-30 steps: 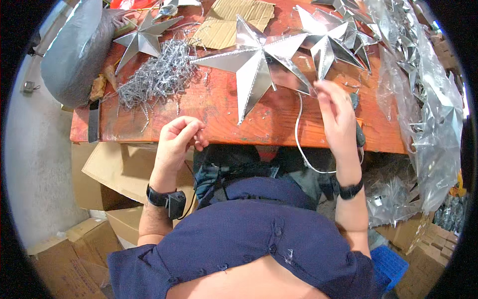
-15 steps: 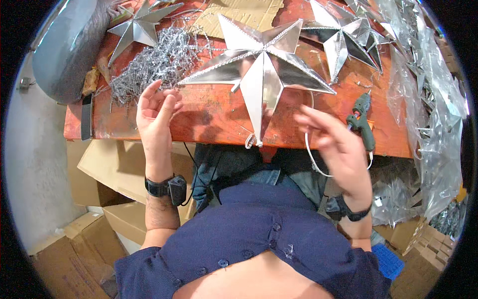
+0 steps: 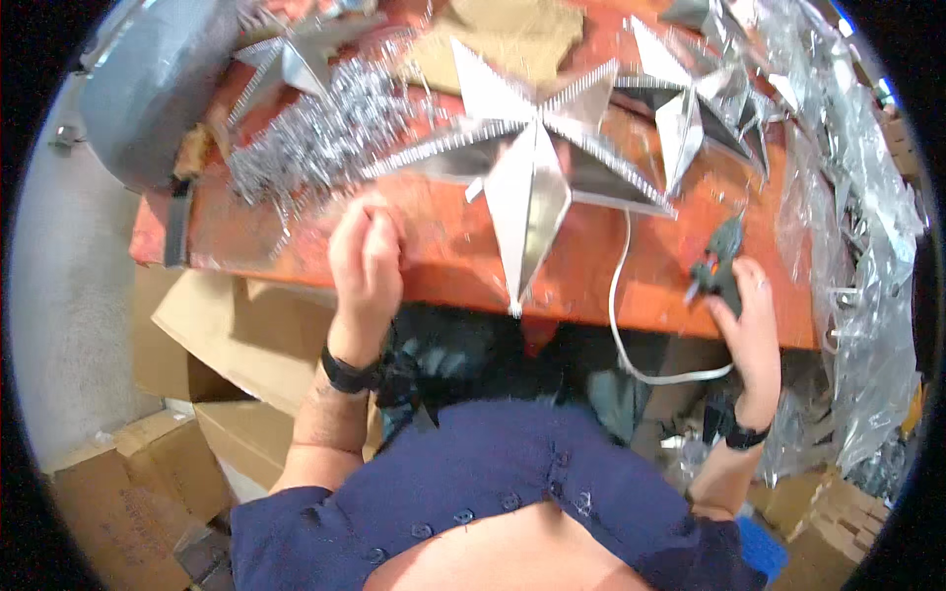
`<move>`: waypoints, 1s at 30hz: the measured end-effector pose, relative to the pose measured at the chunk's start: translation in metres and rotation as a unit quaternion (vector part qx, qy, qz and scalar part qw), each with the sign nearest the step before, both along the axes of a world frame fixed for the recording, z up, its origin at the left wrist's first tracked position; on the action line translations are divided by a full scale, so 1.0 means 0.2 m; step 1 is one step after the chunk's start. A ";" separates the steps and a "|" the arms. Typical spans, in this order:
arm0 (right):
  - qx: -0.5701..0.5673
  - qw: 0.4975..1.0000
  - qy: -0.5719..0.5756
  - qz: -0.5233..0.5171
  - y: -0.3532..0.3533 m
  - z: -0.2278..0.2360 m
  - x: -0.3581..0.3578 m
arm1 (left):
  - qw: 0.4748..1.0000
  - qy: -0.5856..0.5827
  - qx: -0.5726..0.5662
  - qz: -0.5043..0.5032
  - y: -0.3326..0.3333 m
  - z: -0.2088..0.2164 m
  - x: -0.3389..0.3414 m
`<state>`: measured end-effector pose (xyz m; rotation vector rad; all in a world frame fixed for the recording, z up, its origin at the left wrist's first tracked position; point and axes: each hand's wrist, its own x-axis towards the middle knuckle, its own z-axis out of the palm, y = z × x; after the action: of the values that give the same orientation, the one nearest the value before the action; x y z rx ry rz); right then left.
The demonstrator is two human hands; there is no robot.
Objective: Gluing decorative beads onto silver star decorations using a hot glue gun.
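A large silver foil star with beaded trim along its ridges lies on the red table, one point reaching the near edge. To its right, my right hand is closed around the handle of a dark green glue gun, whose nozzle points away from me. A white cord loops below the table edge to it. My left hand hovers at the near edge, left of the star, with its fingers curled in and nothing visible in them. Beyond it sits a heap of silver tinsel trim.
More silver stars lie at the back left and back right. A piece of cardboard is at the far middle. Clear plastic sheeting hangs along the right side. Cardboard boxes stand at the lower left.
My right hand has moved right and taken hold of the glue gun. My left hand has come right and nearer, its fingers curling in. The view has shifted slightly.
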<state>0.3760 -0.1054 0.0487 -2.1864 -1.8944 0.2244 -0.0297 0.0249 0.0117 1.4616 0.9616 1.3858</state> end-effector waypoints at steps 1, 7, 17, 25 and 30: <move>-0.005 1.000 -0.005 -0.005 0.00 0.02 -0.02 | 0.998 0.049 0.034 0.025 0.01 0.01 0.00; 0.045 0.998 -0.021 -0.034 -0.03 0.03 -0.10 | 0.972 0.203 0.118 -0.010 0.05 0.04 0.01; -0.087 0.992 -0.083 -0.047 -0.01 0.31 -0.22 | 0.970 0.172 0.149 -0.087 0.06 0.06 0.02; 0.108 0.966 0.058 0.227 0.83 1.03 -0.67 | 0.967 0.122 0.191 -0.119 0.09 0.07 -0.02; -0.147 0.917 -0.020 0.369 1.70 1.09 -1.28 | 0.985 0.064 0.149 -0.062 0.09 0.08 -0.19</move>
<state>0.1209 0.2352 0.2664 -1.5054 -2.7817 0.6299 -0.0667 0.0420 0.0277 1.8212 0.7479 1.4015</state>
